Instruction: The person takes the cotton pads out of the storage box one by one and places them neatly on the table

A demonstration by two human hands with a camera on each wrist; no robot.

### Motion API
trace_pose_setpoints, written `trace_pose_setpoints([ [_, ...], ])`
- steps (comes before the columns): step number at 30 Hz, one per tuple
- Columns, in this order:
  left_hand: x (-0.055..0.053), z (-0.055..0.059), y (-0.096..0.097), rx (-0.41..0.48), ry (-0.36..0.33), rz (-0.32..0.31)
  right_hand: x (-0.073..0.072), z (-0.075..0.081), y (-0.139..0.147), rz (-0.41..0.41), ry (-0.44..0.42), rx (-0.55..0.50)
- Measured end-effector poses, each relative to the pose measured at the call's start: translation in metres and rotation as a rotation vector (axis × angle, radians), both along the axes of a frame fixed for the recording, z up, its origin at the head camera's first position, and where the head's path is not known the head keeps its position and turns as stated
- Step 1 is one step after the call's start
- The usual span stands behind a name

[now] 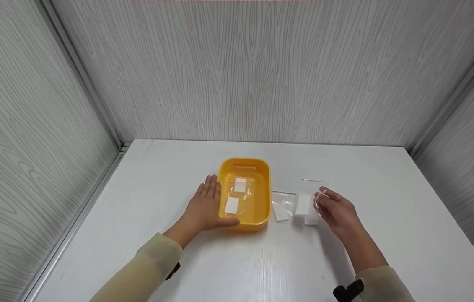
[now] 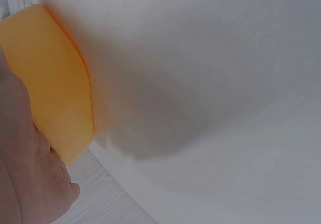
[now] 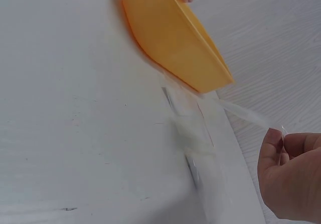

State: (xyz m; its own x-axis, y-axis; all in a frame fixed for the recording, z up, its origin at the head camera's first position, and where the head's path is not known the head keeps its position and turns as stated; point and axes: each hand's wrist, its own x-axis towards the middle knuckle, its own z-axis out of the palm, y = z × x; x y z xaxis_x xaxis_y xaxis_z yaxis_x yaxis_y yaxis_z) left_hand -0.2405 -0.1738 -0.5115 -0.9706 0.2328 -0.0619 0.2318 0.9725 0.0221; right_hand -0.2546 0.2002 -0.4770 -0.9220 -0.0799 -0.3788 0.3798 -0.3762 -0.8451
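Observation:
A yellow plastic bin (image 1: 265,197) stands on the white table with small clear zip bags inside, at least two of them showing white cards (image 1: 231,205). Against its left side lies my left hand (image 1: 205,207), fingers straight and thumb over the near rim; the left wrist view shows the hand (image 2: 35,169) beside the bin's outer wall. My right hand (image 1: 339,212) pinches the edge of a clear zip bag (image 1: 303,204) with a white card in it, raised right of the bin. In the right wrist view, thumb and fingertip meet on the clear film (image 3: 246,114).
Between the bin and my right hand, more clear zip bags (image 1: 283,205) with white cards lie on the table (image 1: 169,180). Grey wood-grain panels (image 1: 237,71) rise behind the table and on both sides.

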Motion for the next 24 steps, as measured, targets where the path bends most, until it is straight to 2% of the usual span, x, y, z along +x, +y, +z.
trace_pose_setpoints([
  [9,0.001,0.003,0.001,0.007,-0.015,0.009,0.001,-0.001,0.010,0.011,0.015,-0.001],
  [24,0.001,0.002,0.001,0.016,-0.015,0.004,0.002,-0.002,0.027,-0.024,-0.017,0.007],
])
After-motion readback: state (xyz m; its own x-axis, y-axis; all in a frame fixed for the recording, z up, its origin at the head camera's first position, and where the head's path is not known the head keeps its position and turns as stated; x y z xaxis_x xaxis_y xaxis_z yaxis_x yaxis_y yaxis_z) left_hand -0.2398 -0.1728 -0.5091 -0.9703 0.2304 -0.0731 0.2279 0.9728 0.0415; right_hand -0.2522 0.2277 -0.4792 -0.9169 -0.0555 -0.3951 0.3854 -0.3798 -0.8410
